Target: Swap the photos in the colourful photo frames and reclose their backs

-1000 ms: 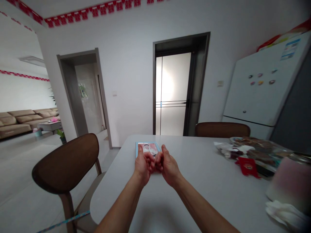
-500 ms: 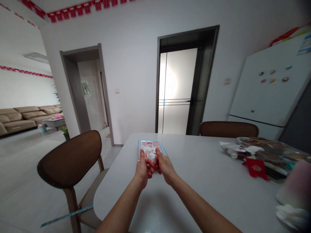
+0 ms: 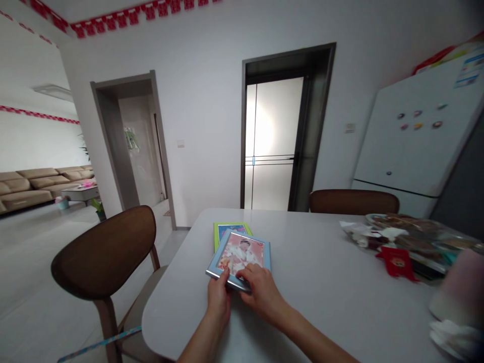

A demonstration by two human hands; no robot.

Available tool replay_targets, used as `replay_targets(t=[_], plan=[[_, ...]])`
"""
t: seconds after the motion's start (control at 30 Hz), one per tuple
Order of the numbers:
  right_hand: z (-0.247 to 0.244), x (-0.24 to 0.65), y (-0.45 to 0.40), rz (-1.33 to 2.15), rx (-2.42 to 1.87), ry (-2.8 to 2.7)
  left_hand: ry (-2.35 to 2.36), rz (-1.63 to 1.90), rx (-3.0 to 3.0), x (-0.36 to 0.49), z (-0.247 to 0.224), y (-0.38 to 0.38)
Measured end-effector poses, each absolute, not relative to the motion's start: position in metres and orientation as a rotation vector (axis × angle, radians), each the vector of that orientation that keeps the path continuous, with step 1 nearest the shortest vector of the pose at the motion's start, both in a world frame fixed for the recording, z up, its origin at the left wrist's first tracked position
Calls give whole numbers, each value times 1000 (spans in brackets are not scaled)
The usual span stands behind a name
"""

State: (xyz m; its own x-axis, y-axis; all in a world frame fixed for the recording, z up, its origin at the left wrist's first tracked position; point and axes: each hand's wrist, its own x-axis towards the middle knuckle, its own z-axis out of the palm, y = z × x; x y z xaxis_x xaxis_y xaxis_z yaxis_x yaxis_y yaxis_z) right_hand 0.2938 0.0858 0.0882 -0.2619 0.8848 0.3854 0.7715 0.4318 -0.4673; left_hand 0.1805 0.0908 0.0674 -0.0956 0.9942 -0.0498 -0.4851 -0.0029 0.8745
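Both hands hold a light-blue photo frame (image 3: 240, 257) with a metal edge, raised at its near side and tilted over the white table (image 3: 313, 272). My left hand (image 3: 218, 297) grips its lower left edge. My right hand (image 3: 260, 292) lies across its lower right corner, fingers on the glass. A green-edged photo frame (image 3: 228, 233) lies flat on the table, its near part hidden under the blue frame.
A clear-wrapped tray of food (image 3: 408, 237) and a red envelope (image 3: 396, 262) lie on the table's right side, with tissues (image 3: 449, 338) and a blurred pink object (image 3: 457, 287) nearer. A brown chair (image 3: 102, 252) stands left of the table's curved edge; another (image 3: 353, 201) stands behind it.
The blue frame has been lifted off the table and tilted toward me, and it now shows a green-edged frame beneath. My hands have spread around its lower edge.
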Motion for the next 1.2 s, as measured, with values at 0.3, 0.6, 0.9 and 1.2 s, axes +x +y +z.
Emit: replay_targets(t=[0.3,0.6,0.9,1.2], plan=[[108,337,16,1299,-1068,-915,792,1373,1979,180,83,-3],[76,345,20,1393,-1190,-1112,869,729,2717,185,25,-17],[45,354,36,473,-1758,-1813,1364,774,2312,157,38,5],[44,341,41,273,-1737,-2034,1547,952,1976,129,27,31]])
